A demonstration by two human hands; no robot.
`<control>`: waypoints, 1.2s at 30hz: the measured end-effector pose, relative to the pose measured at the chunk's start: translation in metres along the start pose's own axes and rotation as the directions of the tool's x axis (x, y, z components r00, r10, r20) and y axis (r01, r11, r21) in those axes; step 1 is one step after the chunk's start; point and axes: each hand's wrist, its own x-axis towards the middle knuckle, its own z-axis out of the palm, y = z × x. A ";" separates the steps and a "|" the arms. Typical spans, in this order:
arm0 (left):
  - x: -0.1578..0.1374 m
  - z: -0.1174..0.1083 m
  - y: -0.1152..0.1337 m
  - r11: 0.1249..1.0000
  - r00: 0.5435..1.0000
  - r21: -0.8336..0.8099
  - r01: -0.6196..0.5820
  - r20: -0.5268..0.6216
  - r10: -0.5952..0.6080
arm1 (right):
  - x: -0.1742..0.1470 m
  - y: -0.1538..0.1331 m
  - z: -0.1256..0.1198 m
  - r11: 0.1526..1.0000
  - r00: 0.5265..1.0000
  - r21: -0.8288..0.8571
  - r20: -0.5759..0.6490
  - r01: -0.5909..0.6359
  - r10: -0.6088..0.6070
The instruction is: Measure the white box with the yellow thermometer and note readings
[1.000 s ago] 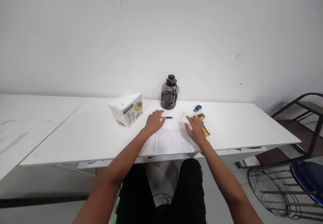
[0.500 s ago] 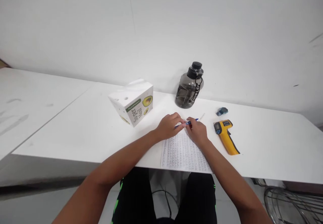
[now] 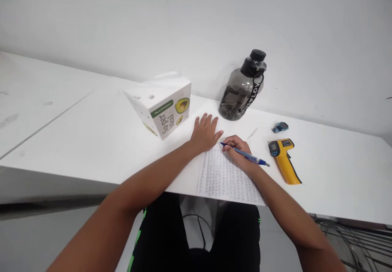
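A sheet of paper (image 3: 228,180) covered with rows of handwritten marks lies at the table's front edge. My right hand (image 3: 239,149) rests at its upper part, fingers closed around a blue pen (image 3: 251,157). The pen's tip points up and left, close to the top of the sheet; its other end slants over my wrist. My left hand (image 3: 206,134) lies flat with fingers spread at the sheet's upper left corner, beside the box. A thin, clear and white strip-like object (image 3: 252,133) lies just beyond my right hand.
On the white table (image 3: 92,141), a white carton (image 3: 170,114) with avocado pictures stands left of my hands. A large dark water bottle (image 3: 241,88) stands near the wall. To the right lie a yellow infrared thermometer (image 3: 284,161) and a small teal device (image 3: 279,127).
My left hand has let go of the pen and spread flat on the table. My right hand now holds the pen alone, turned to a writing grip. The view has shifted slightly.
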 end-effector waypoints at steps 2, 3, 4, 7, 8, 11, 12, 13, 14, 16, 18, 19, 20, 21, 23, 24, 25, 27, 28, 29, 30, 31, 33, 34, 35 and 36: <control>0.000 -0.001 -0.001 1.000 1.000 -0.010 -0.007 0.019 0.007 | 0.000 -0.005 -0.001 0.995 0.997 -0.071 -0.031 -0.068 0.066; 0.001 -0.001 -0.001 1.000 1.000 -0.014 -0.010 0.027 0.011 | 0.000 -0.007 -0.002 0.990 0.994 -0.100 -0.054 -0.097 0.092; 0.001 -0.002 -0.001 1.000 0.999 -0.016 -0.012 0.035 0.012 | 0.000 -0.008 -0.002 0.986 0.992 -0.119 -0.073 -0.114 0.106; 0.001 -0.002 -0.001 1.000 0.999 -0.014 -0.014 0.053 0.015 | 0.000 -0.009 -0.003 0.986 0.993 -0.124 -0.059 -0.112 0.105; 0.001 -0.003 -0.001 1.000 0.998 -0.011 -0.016 0.057 0.016 | 0.000 -0.009 -0.003 0.987 0.994 -0.121 -0.043 -0.106 0.101; 0.001 -0.002 -0.001 1.000 0.998 -0.001 -0.014 0.064 0.014 | -0.001 -0.008 -0.003 0.988 0.996 -0.119 -0.013 -0.094 0.093; 0.001 -0.002 -0.001 1.000 0.998 0.003 -0.013 0.063 0.013 | -0.001 -0.008 -0.003 0.988 0.996 -0.122 -0.011 -0.092 0.091; 0.001 -0.002 -0.001 1.000 0.998 0.007 -0.013 0.062 0.012 | 0.000 -0.008 -0.003 0.988 0.996 -0.125 -0.010 -0.091 0.090; 0.001 -0.001 -0.001 1.000 0.998 0.010 -0.014 0.058 0.013 | 0.000 -0.009 -0.003 0.988 0.996 -0.127 -0.009 -0.091 0.090; 0.001 0.000 -0.001 1.000 0.999 0.013 -0.019 0.049 0.018 | 0.000 -0.010 -0.003 0.987 0.996 -0.129 -0.004 -0.092 0.092; 0.002 0.000 -0.001 1.000 0.999 0.010 -0.020 0.043 0.020 | 0.000 -0.011 -0.003 0.988 0.996 -0.129 0.002 -0.091 0.092; 0.002 0.000 -0.001 1.000 0.999 0.007 -0.020 0.045 0.019 | 0.000 -0.011 -0.003 0.988 0.996 -0.126 0.004 -0.091 0.092; 0.002 0.000 -0.001 1.000 0.999 0.005 -0.018 0.048 0.017 | 0.000 -0.011 -0.003 0.988 0.996 -0.124 0.004 -0.091 0.092; 0.002 0.000 -0.001 1.000 0.998 0.001 -0.015 0.053 0.015 | -0.001 -0.012 -0.003 0.988 0.996 -0.122 0.001 -0.093 0.094; 0.002 0.000 -0.001 1.000 0.998 -0.005 -0.013 0.065 0.013 | -0.001 -0.012 -0.003 0.987 0.995 -0.124 -0.011 -0.102 0.102; 0.002 0.000 -0.001 1.000 0.997 -0.008 -0.012 0.070 0.013 | -0.001 -0.012 -0.003 0.986 0.994 -0.127 -0.018 -0.108 0.106; 0.002 0.000 -0.001 1.000 0.997 -0.010 -0.011 0.072 0.012 | -0.001 -0.012 -0.003 0.985 0.994 -0.131 -0.025 -0.112 0.110; 0.002 0.000 -0.001 1.000 0.997 -0.010 -0.012 0.072 0.013 | -0.001 -0.012 -0.002 0.983 0.993 -0.140 -0.034 -0.115 0.111; 0.002 0.000 -0.001 1.000 0.997 -0.009 -0.013 0.071 0.013 | -0.001 -0.012 -0.002 0.983 0.993 -0.142 -0.036 -0.114 0.110; 0.002 0.000 -0.001 1.000 0.997 -0.007 -0.012 0.071 0.012 | -0.001 -0.012 -0.002 0.984 0.993 -0.141 -0.038 -0.113 0.109; 0.002 0.000 -0.001 1.000 0.997 -0.007 -0.012 0.073 0.012 | -0.001 -0.011 -0.002 0.984 0.993 -0.138 -0.037 -0.113 0.109; 0.002 0.000 -0.001 1.000 0.997 -0.007 -0.010 0.074 0.011 | -0.001 -0.011 -0.002 0.985 0.993 -0.133 -0.034 -0.113 0.110; 0.002 -0.001 -0.001 1.000 0.997 -0.010 -0.007 0.079 0.008 | -0.001 -0.010 -0.002 0.986 0.994 -0.125 -0.015 -0.111 0.110; 0.002 -0.001 0.000 1.000 0.997 -0.012 -0.007 0.080 0.007 | -0.001 -0.009 -0.002 0.986 0.994 -0.125 -0.003 -0.107 0.107; 0.002 -0.002 0.000 1.000 0.997 -0.014 -0.007 0.081 0.008 | -0.001 -0.009 -0.003 0.987 0.995 -0.128 0.007 -0.102 0.103; 0.002 -0.002 0.000 1.000 0.997 -0.015 -0.008 0.083 0.009 | -0.001 -0.009 -0.003 0.987 0.995 -0.132 0.011 -0.096 0.098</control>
